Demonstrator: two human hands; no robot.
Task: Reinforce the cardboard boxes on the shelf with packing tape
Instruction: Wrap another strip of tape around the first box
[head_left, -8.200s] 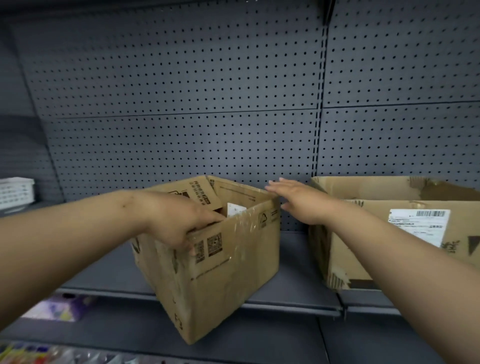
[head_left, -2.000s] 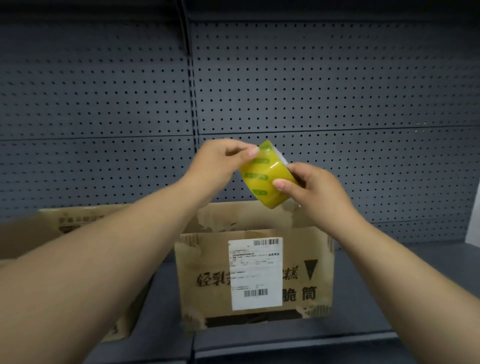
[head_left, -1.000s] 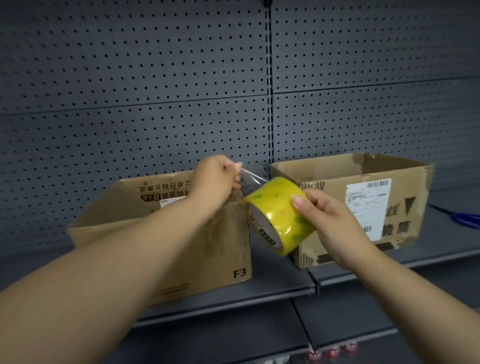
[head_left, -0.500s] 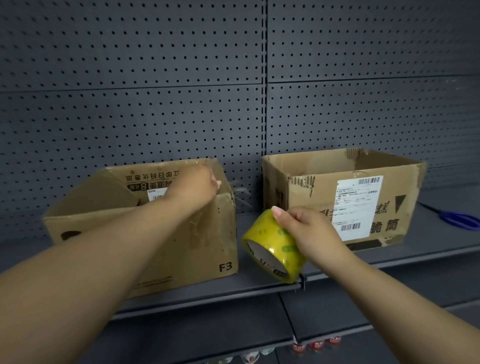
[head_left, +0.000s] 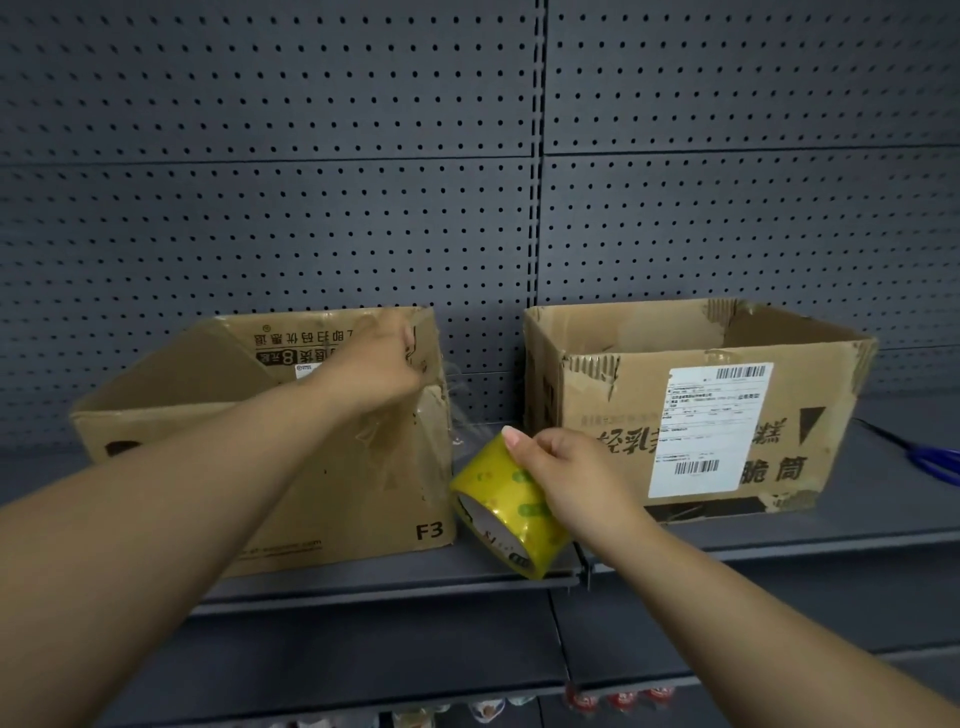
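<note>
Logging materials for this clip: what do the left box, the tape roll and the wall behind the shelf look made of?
Left box: cardboard, matte brown, creased, glossy where tape covers its front corner. Tape roll: shiny yellowish see-through plastic film on a white core, probably card. Wall: likely painted metal, matte dark grey, evenly perforated.
</note>
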